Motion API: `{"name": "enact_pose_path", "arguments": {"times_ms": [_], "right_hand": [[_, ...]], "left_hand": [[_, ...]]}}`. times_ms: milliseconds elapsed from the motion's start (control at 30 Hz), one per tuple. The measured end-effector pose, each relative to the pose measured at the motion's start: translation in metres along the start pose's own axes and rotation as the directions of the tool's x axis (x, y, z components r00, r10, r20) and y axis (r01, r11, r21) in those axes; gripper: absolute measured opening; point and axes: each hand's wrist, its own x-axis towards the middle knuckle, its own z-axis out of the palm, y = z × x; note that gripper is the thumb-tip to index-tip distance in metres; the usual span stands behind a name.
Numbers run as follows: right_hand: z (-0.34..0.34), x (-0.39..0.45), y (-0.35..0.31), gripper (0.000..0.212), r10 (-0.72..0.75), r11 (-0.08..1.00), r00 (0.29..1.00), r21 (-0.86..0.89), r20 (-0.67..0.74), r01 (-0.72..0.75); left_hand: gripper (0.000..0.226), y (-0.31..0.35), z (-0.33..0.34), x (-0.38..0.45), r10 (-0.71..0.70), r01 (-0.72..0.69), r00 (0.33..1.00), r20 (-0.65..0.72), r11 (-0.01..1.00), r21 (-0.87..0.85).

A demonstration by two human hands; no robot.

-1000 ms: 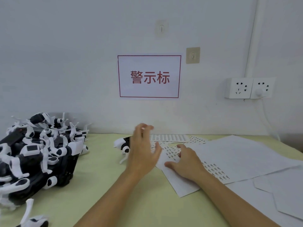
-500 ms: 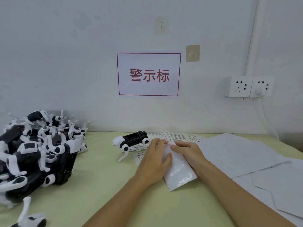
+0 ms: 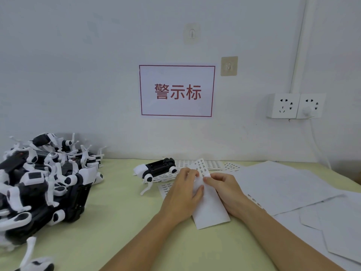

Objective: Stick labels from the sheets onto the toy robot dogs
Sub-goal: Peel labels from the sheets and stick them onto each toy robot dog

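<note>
Little has shifted: both hands (image 3: 203,192) still pinch the label sheet (image 3: 210,208) between them.

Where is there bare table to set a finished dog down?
Bare table lies between the pile of toy robot dogs and the left hand, nearer than the single toy robot dog. The right side is crowded with loose paper sheets.

Open green tabletop (image 3: 117,227) between dog pile (image 3: 43,184) at left and both hands at centre. 1 dog (image 3: 158,169) on its back just beyond left hand (image 3: 183,194), blocking forward-left reach. Loose sheets (image 3: 283,184) covering right side, wall close behind.
</note>
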Motion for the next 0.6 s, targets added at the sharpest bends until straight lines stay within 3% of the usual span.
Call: {"name": "enact_pose_path", "arguments": {"times_ms": [300,467,600], "right_hand": [[0.0080,-0.0032,0.0021,0.018,-0.086,0.984,0.996,-0.158,-0.032,0.079],[0.0085,-0.0049,0.0016,0.024,-0.098,0.978,0.995,-0.188,-0.001,0.096],[0.0071,-0.0038,0.0027,0.017,-0.101,0.972,0.995,-0.212,0.011,0.101]], "left_hand": [[0.018,0.0017,-0.0002,0.0023,0.080,-0.058,0.991,-0.106,0.980,0.191],[0.012,0.0044,-0.0035,0.0010,0.075,-0.064,0.991,-0.114,0.993,0.104],[0.011,0.0058,-0.0053,-0.0005,0.029,-0.022,0.994,-0.104,0.998,0.065]]}}
